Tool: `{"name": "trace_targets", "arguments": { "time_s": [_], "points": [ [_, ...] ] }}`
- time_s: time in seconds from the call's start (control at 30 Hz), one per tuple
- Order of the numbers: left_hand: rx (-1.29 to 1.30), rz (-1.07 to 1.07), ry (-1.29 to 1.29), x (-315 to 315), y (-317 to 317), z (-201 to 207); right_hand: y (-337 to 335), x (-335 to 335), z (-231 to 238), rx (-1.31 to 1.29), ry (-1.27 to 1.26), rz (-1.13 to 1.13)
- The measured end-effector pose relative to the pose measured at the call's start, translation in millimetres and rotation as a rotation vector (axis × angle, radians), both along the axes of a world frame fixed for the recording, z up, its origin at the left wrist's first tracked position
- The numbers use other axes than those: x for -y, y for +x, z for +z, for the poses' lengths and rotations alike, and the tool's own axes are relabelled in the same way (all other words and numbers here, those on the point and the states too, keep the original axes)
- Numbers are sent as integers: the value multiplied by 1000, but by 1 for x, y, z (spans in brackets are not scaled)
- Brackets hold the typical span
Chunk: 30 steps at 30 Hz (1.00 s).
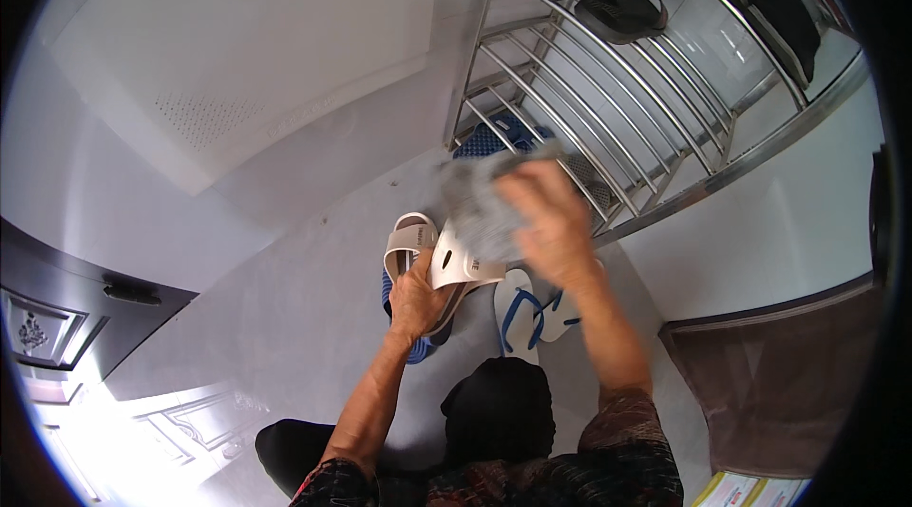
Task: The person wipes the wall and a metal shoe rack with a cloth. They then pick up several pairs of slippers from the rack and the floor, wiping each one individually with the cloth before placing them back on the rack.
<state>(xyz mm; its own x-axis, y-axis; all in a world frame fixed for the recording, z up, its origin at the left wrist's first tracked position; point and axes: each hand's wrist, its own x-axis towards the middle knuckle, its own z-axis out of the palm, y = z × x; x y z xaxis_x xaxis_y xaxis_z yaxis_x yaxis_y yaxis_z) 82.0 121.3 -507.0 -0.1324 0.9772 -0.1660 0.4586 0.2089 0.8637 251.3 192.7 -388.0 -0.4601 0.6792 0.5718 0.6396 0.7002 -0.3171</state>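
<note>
My left hand [415,301] is closed round a cream slide sandal [465,266] with a slot in its strap, lifted above the floor. In my right hand [551,212] is a grey cloth [481,208], up against or just over the front of that sandal. Motion smears both the cloth and the right fingers, and I cannot tell exactly where they touch. The matching cream slide [410,236] is just left of my left hand. Under it shows part of a blue slipper [418,351].
White flip-flops [518,312] with blue straps lie right of my left hand. A metal shoe rack [608,89] stands ahead, bearing black sandals [617,8], with dark blue slippers [499,134] at its bottom. A brown cloth-like panel [769,383] is at right, a dark cabinet [95,317] at left.
</note>
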Motion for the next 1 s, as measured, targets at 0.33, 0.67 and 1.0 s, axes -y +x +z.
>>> {"name": "trace_targets", "arguments": {
  "time_s": [0.33,0.67,1.0],
  "points": [
    [-337,-64,122,6,-5,1,-27,-12,-43,262,50,-250],
    [-73,5,-7,12,0,-33,-56,37,-78,300,6,156],
    [1126,240,-37,-7,-21,-27,3,45,-64,-214,-765,100]
  ]
}}
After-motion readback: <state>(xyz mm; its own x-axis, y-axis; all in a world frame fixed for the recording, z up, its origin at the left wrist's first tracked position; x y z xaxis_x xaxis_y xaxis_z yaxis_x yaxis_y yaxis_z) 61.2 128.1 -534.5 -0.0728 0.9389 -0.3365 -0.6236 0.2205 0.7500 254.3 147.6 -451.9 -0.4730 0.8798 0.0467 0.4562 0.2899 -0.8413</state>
